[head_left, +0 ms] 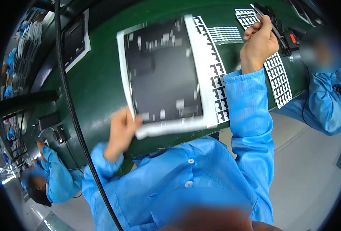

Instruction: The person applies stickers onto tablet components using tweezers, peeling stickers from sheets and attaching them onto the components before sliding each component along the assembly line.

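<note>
A flat black panel (pixel 164 77) with small pale labels and marks lies on a white backing (pixel 170 128) in front of me. Its edges are smeared by motion. My left hand (pixel 121 131), blurred too, is closed at the panel's near left corner, thumb over the edge. My right hand (pixel 259 44) is raised at the far right, fingers closed around a slim pen-like tool (pixel 257 8) with a white tip; its exact kind is unclear. Beneath and beside my right forearm are sheets of black die-cut stickers (pixel 219 92), with another such sheet (pixel 280 81) further right.
Another black panel (pixel 74 40) lies at the far left on the green table (pixel 93 84). A black cable (pixel 68 90) hangs across the view. A strip of small pale pieces (pixel 225 34) lies at the back. Co-workers in blue sit left (pixel 60 173) and right (pixel 324 100).
</note>
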